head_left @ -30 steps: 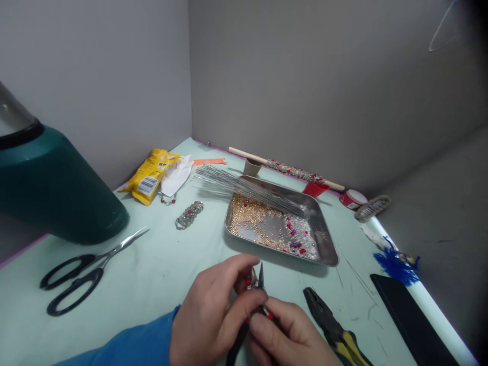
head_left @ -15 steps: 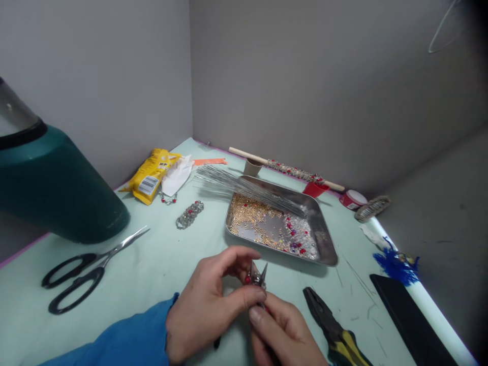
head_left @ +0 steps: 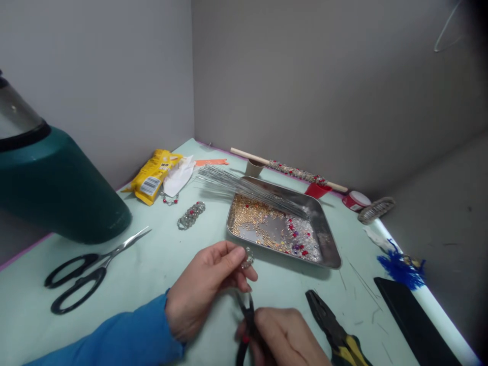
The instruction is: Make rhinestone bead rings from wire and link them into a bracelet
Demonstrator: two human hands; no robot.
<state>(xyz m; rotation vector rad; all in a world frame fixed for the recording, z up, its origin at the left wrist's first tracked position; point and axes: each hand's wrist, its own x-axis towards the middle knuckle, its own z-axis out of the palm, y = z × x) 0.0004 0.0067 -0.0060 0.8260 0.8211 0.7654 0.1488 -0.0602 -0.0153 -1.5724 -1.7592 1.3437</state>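
My left hand (head_left: 206,290), in a blue sleeve, pinches a small beaded piece (head_left: 247,258) of clear beads between thumb and fingertips, just in front of the metal tray (head_left: 328,239). My right hand (head_left: 284,338) at the bottom edge is closed round the black handles of small pliers (head_left: 247,317), whose tips point up toward the left hand's fingers. The pliers' jaws sit a little below the beaded piece, apart from it.
The tray holds gold, clear and red beads, with a bundle of thin wires (head_left: 244,185) across its rim. Yellow-handled pliers (head_left: 335,333) lie right, black scissors (head_left: 87,267) left, a teal container (head_left: 57,188) far left, a beaded strip (head_left: 191,214), a yellow packet (head_left: 152,175), a black slab (head_left: 415,325).
The pliers have come off the beaded piece and dropped lower with my right hand. My left hand has lifted the piece slightly toward the tray.
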